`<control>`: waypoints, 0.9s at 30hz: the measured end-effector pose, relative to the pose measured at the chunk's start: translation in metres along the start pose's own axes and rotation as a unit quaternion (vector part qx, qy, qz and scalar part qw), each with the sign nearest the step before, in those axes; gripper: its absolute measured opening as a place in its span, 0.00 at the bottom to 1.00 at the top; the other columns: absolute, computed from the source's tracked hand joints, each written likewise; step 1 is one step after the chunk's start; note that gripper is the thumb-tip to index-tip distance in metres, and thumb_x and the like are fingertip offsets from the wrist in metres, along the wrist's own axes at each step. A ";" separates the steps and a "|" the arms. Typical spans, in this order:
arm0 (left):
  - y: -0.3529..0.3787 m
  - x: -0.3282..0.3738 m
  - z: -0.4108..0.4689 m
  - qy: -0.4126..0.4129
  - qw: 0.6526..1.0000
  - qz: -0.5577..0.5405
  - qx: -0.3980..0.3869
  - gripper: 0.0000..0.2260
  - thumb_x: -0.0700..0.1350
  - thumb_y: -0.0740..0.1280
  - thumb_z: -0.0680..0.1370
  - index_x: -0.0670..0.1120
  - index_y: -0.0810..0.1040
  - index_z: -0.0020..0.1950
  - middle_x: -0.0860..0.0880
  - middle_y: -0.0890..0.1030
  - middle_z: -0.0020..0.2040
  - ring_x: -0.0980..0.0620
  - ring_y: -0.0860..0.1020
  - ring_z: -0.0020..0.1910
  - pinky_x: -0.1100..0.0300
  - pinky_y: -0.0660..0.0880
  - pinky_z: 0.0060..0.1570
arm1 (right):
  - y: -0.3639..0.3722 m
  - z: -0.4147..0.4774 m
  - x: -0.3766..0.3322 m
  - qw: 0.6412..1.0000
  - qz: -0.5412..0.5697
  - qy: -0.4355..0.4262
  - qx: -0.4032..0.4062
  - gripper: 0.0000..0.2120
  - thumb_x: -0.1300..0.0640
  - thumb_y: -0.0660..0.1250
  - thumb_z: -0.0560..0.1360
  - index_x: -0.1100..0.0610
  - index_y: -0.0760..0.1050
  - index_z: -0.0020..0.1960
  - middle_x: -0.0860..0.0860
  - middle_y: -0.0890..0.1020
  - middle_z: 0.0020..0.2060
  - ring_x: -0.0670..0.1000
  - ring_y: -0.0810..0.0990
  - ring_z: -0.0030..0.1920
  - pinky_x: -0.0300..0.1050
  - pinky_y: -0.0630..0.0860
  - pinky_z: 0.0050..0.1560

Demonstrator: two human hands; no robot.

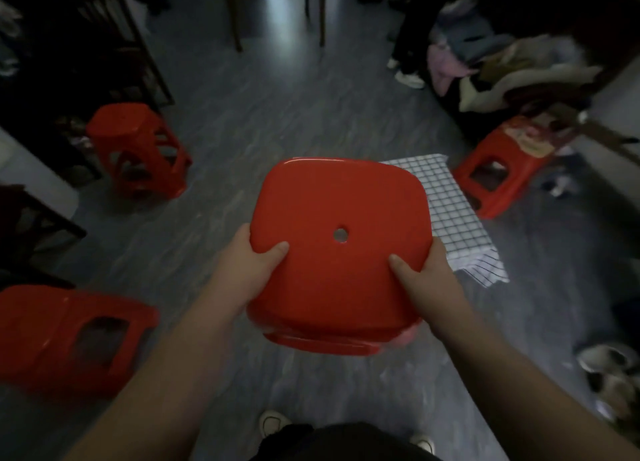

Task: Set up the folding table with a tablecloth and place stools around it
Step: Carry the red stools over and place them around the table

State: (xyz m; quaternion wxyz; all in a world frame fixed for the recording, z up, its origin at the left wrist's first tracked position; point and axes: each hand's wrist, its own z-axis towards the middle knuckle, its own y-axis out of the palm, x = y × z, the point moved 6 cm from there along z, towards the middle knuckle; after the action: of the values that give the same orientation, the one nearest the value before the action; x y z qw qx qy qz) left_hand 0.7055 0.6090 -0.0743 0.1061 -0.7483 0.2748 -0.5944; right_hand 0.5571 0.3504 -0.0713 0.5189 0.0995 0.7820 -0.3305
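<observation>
- Red stool [339, 239] fills the middle of my view, seat up and tilted toward me, with a round hole at its centre. It hangs in the air above the grey floor [225, 131], held from both sides.
- Lower-left stool [41, 329], also red, sits at the left edge of my feed, close in.
- Clothes pile [502, 62] heaps up at the upper right.
- Stool stack [121, 124], red, stands at the left rear, well apart from the held one.
- Right-hand stool [498, 206] stands just beside the cloth, with something pale on its seat that I cannot make out.
- Checked tablecloth [453, 214] lies spread behind the held stool's right edge, partly hidden by it. I cannot tell what it rests on.
- Left hand [252, 266] grips the seat's near left rim, thumb on top.
- Right hand [426, 273] grips the near right rim the same way.
- White shoe [273, 422] shows at the bottom.
</observation>
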 end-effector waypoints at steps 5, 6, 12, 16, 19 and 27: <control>0.112 0.054 -0.027 0.023 0.998 0.005 -0.056 0.20 0.51 0.75 0.74 0.50 0.75 0.63 0.53 0.82 0.55 0.53 0.81 0.51 0.54 0.77 0.54 | -0.114 -0.003 0.057 0.998 -0.024 0.018 0.061 0.27 0.50 0.70 0.76 0.55 0.63 0.69 0.47 0.75 0.59 0.48 0.75 0.56 0.45 0.70 0.56; 0.137 0.063 -0.034 0.024 0.997 0.005 -0.068 0.22 0.51 0.75 0.73 0.49 0.75 0.65 0.52 0.82 0.55 0.52 0.81 0.52 0.52 0.78 0.56 | -0.138 -0.003 0.071 0.997 -0.024 0.026 0.071 0.27 0.50 0.70 0.76 0.55 0.62 0.70 0.48 0.74 0.59 0.48 0.74 0.56 0.46 0.71 0.57; 0.288 0.125 -0.079 0.047 0.988 0.052 -0.136 0.23 0.52 0.75 0.73 0.51 0.76 0.65 0.53 0.83 0.55 0.52 0.82 0.51 0.50 0.78 0.57 | -0.281 -0.011 0.155 0.985 -0.033 0.082 0.150 0.32 0.48 0.71 0.75 0.56 0.62 0.72 0.53 0.75 0.64 0.56 0.76 0.63 0.51 0.72 0.62; 0.372 0.158 -0.103 0.059 0.979 0.069 -0.185 0.23 0.53 0.75 0.73 0.52 0.75 0.65 0.54 0.82 0.54 0.52 0.81 0.52 0.52 0.78 0.56 | -0.351 -0.017 0.202 0.973 -0.015 0.125 0.192 0.31 0.47 0.71 0.75 0.56 0.62 0.71 0.54 0.76 0.63 0.58 0.76 0.62 0.53 0.73 0.61; 0.425 0.176 -0.113 0.069 0.966 0.091 -0.230 0.23 0.55 0.73 0.74 0.52 0.73 0.66 0.55 0.81 0.56 0.52 0.81 0.54 0.49 0.77 0.60 | -0.389 -0.020 0.232 0.964 0.011 0.146 0.223 0.32 0.47 0.72 0.74 0.54 0.61 0.71 0.51 0.75 0.63 0.55 0.76 0.62 0.57 0.73 0.62; 0.546 0.205 -0.099 0.096 0.921 0.152 -0.346 0.21 0.53 0.71 0.76 0.54 0.72 0.67 0.56 0.80 0.56 0.52 0.80 0.55 0.50 0.77 0.59 | -0.427 -0.015 0.305 0.918 0.066 0.237 0.312 0.29 0.49 0.71 0.74 0.53 0.62 0.70 0.48 0.74 0.56 0.52 0.76 0.54 0.52 0.74 0.54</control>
State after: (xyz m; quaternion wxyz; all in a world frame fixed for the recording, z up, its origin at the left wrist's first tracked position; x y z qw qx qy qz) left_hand 0.4847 0.0642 -0.1419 -0.0970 -0.6273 0.5823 -0.5080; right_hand 0.1980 -0.0229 -0.1587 0.2816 0.3835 0.7308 -0.4895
